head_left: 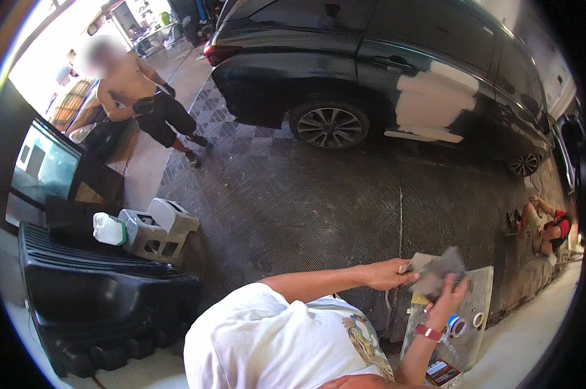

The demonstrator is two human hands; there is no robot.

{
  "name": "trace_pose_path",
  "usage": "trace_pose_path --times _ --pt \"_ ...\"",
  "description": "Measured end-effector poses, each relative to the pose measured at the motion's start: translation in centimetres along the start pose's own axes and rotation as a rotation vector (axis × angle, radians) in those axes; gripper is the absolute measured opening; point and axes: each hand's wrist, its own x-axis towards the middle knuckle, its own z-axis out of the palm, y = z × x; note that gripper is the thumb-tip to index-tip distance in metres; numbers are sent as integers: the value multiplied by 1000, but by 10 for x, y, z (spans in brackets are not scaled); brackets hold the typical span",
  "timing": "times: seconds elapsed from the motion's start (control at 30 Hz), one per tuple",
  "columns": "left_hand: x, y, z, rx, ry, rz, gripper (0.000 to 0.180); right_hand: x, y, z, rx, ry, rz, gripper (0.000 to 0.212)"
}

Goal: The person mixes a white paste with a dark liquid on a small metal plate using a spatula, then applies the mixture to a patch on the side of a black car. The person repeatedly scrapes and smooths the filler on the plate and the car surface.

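My left hand (387, 273) reaches across from the left and pinches the near edge of a grey sheet (440, 267) that looks like sandpaper. My right hand (449, 295), with a red band on its wrist, grips the same sheet from below. The sheet is held above a pale translucent board (481, 285) that leans at the edge of the dark floor mat. Two small tape rolls (458, 325) lie on the board beneath my right hand.
A black car (370, 65) with white filler patches (432, 97) on its door stands ahead. A shirtless person (137, 91) stands far left; another person (549, 227) crouches at right. A grey step stool (160, 230), a white jug (108, 228) and a black ribbed panel (92, 292) sit left.
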Motion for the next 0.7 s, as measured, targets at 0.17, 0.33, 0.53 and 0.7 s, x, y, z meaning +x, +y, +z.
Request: trace_pose_path --times 0.17,0.33,0.53,0.7 --pt "-7 -1 -3 -48 48 -25 56 2 1 15 -480 -282 -38 57" --pt "-24 11 -19 121 75 7 56 31 -17 40 139 13 48 58" --pt "-29 -25 -22 65 120 -151 49 29 18 49 -528 -233 -232 67" --pt "-51 -10 -33 -191 545 -210 36 49 -27 33 24 -169 -18 37"
